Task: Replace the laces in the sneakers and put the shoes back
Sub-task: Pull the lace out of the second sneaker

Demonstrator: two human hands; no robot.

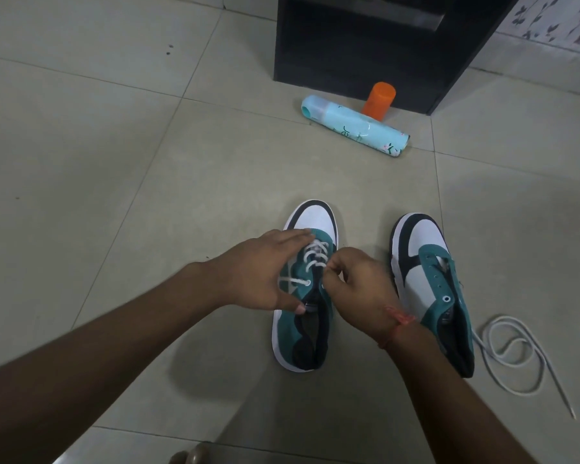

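Note:
Two green, white and dark sneakers stand on the tiled floor, toes pointing away from me. The left sneaker has a white lace threaded across its front eyelets. My left hand rests flat on its left side, fingers straight. My right hand pinches the lace end at the sneaker's right eyelets, fingers curled. The right sneaker carries no lace. A loose white lace lies coiled on the floor to its right.
A light blue spray can lies on its side farther away, with an orange container behind it. A black cabinet stands at the back. My toes show at the bottom edge.

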